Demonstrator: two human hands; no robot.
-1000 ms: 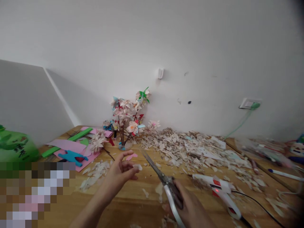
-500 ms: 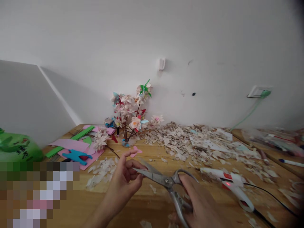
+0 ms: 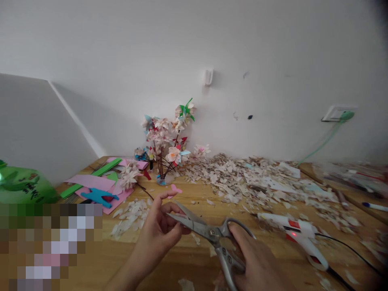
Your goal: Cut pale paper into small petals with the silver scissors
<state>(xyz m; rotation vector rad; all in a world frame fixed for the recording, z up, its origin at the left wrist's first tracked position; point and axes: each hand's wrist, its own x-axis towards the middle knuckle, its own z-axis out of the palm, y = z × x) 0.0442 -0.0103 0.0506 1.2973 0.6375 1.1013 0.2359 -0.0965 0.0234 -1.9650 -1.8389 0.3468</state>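
My right hand (image 3: 257, 262) grips the handles of steel scissors (image 3: 209, 232), whose blades are parted and point left. Their tips reach the fingers of my left hand (image 3: 162, 230), which pinches a small pale piece I cannot make out clearly. Both hands hover over the wooden table (image 3: 188, 262) near its front edge.
A white glue gun (image 3: 295, 236) with a red light and black cord lies to the right. A heap of pale scraps (image 3: 242, 182) covers the table's back. Paper flowers in a small vase (image 3: 166, 149) stand by the wall, coloured paper sheets (image 3: 97, 188) to the left, a green bag (image 3: 24, 188) further left.
The right hand swung the scissors from pointing up and away to pointing left at my left hand's fingers. The left hand closed from loosely open into a pinch.
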